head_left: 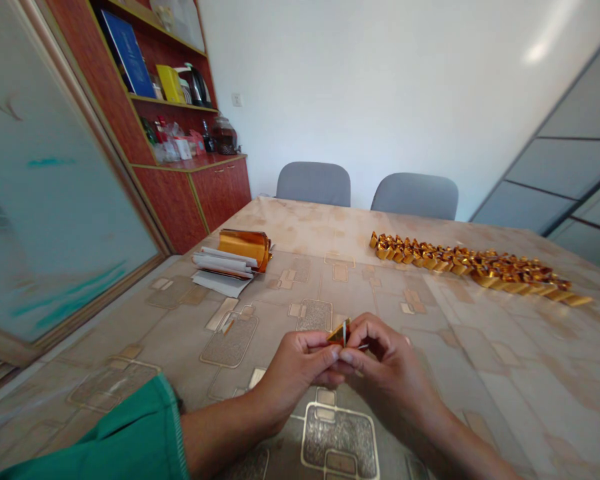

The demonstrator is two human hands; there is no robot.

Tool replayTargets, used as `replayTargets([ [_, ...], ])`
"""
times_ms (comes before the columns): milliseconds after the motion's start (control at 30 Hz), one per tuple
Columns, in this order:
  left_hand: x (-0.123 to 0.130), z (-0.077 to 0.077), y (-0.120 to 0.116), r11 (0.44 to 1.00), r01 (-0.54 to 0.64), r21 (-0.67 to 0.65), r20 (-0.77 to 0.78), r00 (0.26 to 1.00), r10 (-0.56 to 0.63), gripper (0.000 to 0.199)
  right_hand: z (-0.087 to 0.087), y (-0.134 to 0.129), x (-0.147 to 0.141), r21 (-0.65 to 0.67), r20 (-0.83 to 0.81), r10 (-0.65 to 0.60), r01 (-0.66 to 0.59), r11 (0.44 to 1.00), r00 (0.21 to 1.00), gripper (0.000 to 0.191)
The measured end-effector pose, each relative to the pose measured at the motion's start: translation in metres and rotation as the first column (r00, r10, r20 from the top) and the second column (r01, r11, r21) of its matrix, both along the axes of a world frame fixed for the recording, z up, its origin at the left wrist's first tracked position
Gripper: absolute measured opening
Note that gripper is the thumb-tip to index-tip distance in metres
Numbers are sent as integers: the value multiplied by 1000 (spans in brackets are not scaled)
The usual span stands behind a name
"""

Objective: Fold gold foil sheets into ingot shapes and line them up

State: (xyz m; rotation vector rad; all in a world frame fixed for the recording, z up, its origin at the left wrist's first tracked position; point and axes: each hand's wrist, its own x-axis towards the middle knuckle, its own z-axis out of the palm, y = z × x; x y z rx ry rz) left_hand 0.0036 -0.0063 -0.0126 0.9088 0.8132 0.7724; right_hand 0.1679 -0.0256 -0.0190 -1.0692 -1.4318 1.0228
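Note:
Near the middle of the table, a small folded piece of gold foil paper [339,333] is pinched between my two hands. My left hand [303,363] grips its left side with thumb and fingers. On the other side, my right hand [380,350] holds it with fingers curled and thumb pressed in. A pale edge of the paper stands up between the fingertips. At the back left lies a stack of gold sheets [243,246] with whitish paper sheets [223,265] beside it. Rows of folded gold pieces [460,260] stretch across the right side of the table.
A patterned cloth covers the table [300,293]. Two grey chairs [313,183] [415,195] stand behind its far edge. A red-brown cabinet [220,193] with bottles and a kettle is at the back left, near a frosted glass door [55,173].

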Motion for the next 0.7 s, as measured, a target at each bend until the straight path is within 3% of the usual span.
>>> replayTargets([
  [100, 1, 2, 0, 999, -24, -40, 11, 1000, 24, 34, 1, 1, 1, -95, -89, 3, -11, 995, 996, 24],
  [333, -1, 7, 2, 989, -94, -110, 97, 990, 105, 36, 16, 3, 6, -107, -127, 27, -41, 993, 992, 32],
  [700, 0, 6, -2, 997, -37, -62, 49, 998, 40, 38, 3, 1, -2, -157, -179, -77, 49, 986, 981, 24],
])
